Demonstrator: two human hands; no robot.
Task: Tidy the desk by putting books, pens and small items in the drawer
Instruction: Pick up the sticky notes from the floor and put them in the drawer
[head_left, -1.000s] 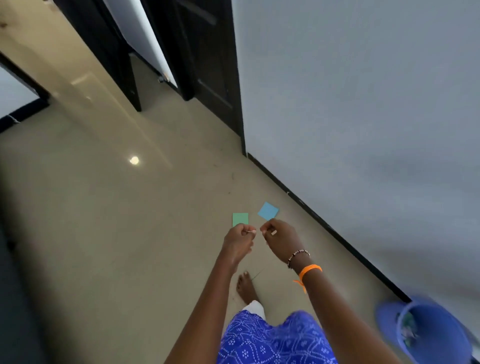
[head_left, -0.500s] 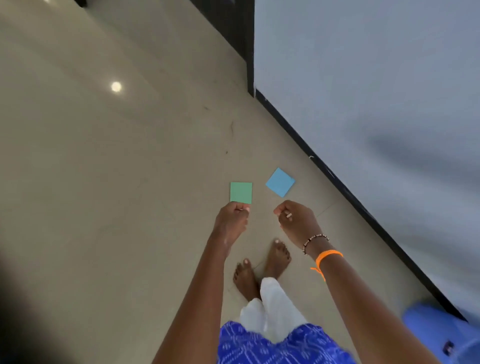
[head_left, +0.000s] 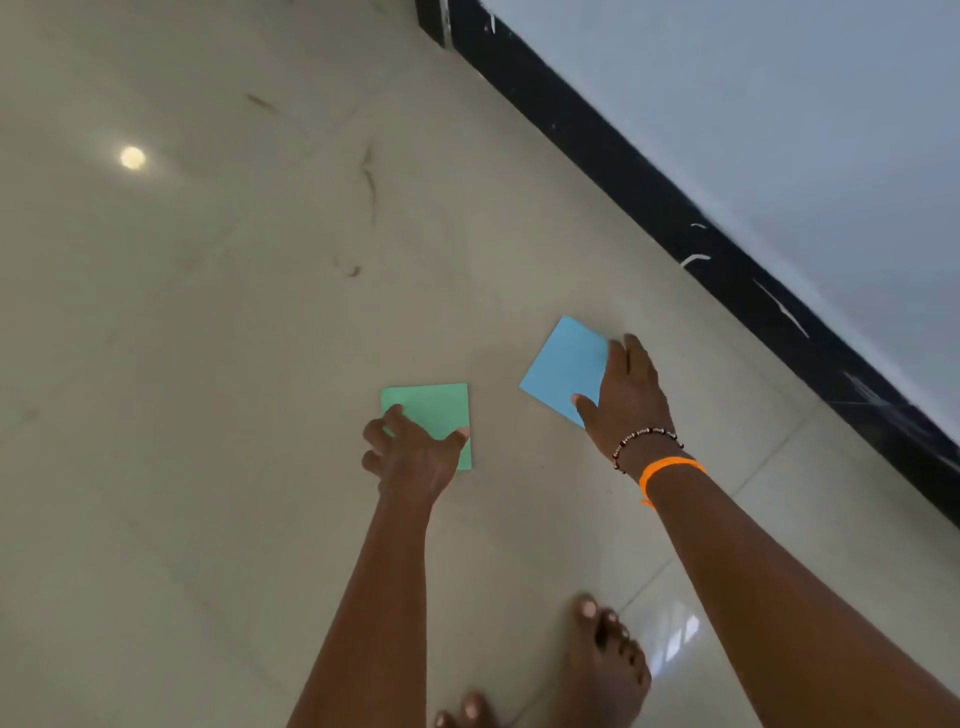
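Head view: left hand (head_left: 410, 457) spread open on green note (head_left: 434, 410), frame center. Right hand (head_left: 626, 400) open on blue note (head_left: 563, 369), both notes on floor (head_left: 208, 364).

My left hand (head_left: 410, 454) spreads over the green square paper note (head_left: 434, 413) on the beige tiled floor (head_left: 208, 364); my right hand (head_left: 628, 400) touches the blue square paper note (head_left: 563, 369) beside it.

Floor tiles (head_left: 208, 415): polished, glossy, reflecting a lamp. Green note (head_left: 434, 410) and blue note (head_left: 563, 364): matt, smooth paper. Skirting (head_left: 649, 197): glossy black, scuffed. Wall (head_left: 779, 104): matt paint. Bracelet (head_left: 647, 439): beads.
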